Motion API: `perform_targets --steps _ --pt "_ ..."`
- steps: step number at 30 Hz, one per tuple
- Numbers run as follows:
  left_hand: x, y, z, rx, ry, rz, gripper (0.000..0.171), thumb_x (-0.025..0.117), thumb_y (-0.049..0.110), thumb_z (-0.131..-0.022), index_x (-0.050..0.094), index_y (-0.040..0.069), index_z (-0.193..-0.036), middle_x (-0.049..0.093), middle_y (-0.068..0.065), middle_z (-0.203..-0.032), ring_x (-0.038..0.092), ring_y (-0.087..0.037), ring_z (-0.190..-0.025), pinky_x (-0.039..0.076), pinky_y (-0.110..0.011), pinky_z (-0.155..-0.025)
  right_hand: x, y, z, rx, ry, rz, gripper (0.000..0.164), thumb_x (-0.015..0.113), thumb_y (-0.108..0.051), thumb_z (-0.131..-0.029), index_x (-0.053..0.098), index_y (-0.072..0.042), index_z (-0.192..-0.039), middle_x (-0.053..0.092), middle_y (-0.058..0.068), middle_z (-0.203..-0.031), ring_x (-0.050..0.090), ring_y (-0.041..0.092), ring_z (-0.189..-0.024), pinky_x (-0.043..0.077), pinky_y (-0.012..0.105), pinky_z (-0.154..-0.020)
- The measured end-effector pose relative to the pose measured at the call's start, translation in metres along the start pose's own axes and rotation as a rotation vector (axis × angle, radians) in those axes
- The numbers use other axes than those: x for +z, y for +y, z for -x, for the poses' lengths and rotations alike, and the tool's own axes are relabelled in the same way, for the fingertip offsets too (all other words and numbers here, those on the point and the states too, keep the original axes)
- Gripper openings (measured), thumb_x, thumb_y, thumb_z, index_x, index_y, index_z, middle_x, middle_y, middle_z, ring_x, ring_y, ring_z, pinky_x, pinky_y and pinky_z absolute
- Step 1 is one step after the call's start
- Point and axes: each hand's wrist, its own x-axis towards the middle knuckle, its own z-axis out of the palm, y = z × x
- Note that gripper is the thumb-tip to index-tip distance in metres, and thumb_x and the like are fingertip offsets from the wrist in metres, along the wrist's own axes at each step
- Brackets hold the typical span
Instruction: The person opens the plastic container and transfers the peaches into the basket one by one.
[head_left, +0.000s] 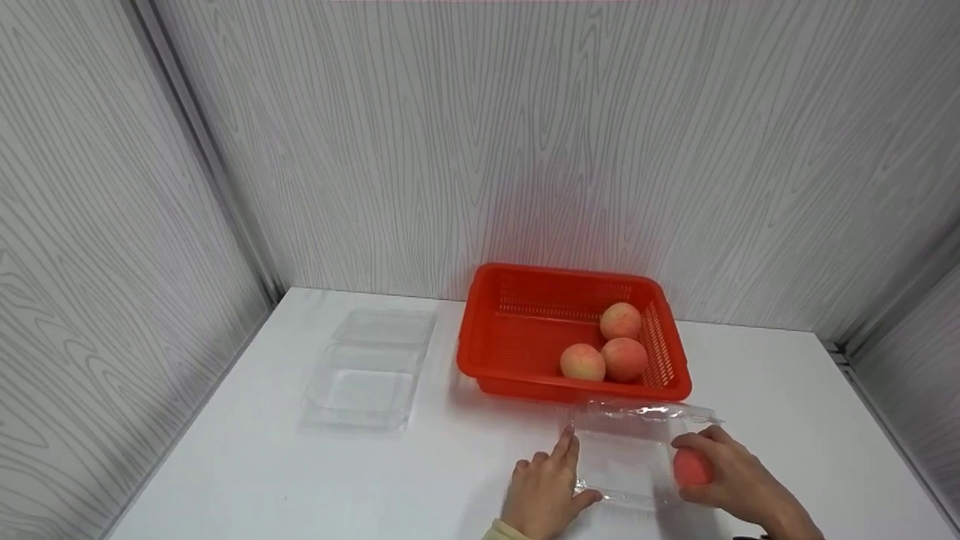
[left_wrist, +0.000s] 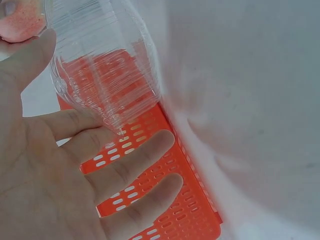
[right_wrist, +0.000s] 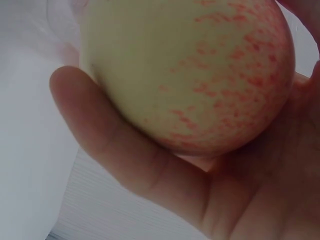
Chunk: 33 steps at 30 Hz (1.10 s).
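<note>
My right hand (head_left: 742,480) grips a pink peach (head_left: 691,466) at the right side of a clear plastic box (head_left: 624,459). Up close in the right wrist view, the peach (right_wrist: 200,75) shows a pale yellow side with red flecks, and the thumb lies along it. At the box's left side is my left hand (head_left: 541,489), its index finger along the wall and its thumb by the front corner. The left wrist view shows the outer fingers (left_wrist: 145,155) spread out and straight, beyond the box's ribbed clear wall (left_wrist: 107,65).
Just behind the box stands a red plastic basket (head_left: 517,382) with three peaches (head_left: 625,358) in its right part. Another clear container (head_left: 367,390) lies opened on the left of the white table (head_left: 247,465). Pale wood-grain panels (head_left: 390,150) border the table.
</note>
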Motion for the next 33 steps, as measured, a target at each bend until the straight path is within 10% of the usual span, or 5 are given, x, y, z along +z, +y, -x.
perform_targets --steps 9,23,33 --pt "-0.001 -0.002 0.005 0.021 0.031 -0.040 0.077 0.076 0.061 -0.082 0.063 0.012 -0.140 0.055 0.002 -0.148 0.063 -0.017 -0.075 0.054 -0.033 -0.064 -0.010 0.012 0.004 -0.021 0.049 0.019 0.052 0.083 -0.009 -0.067 0.069 -0.006 -0.117 0.057 0.008 -0.105 0.057 0.021 -0.085 0.053 0.036 -0.068" --pt "-0.007 -0.001 0.002 -0.042 -0.106 -0.019 0.079 0.073 0.063 -0.083 0.059 0.016 -0.144 0.049 0.005 -0.153 0.063 -0.020 -0.085 0.056 -0.040 -0.077 -0.020 0.023 -0.004 0.111 -0.039 0.017 0.055 0.087 -0.009 -0.070 0.066 -0.004 -0.120 0.056 0.009 -0.102 0.055 0.026 -0.089 0.058 0.043 -0.071" --pt "-0.009 -0.005 0.002 -0.065 -0.121 -0.018 0.080 0.073 0.064 -0.082 0.059 0.017 -0.145 0.052 0.005 -0.150 0.064 -0.019 -0.084 0.058 -0.043 -0.080 -0.036 0.028 -0.013 -0.004 0.018 0.048 0.052 0.083 -0.008 -0.071 0.066 -0.002 -0.119 0.056 0.012 -0.104 0.056 0.027 -0.090 0.054 0.042 -0.069"
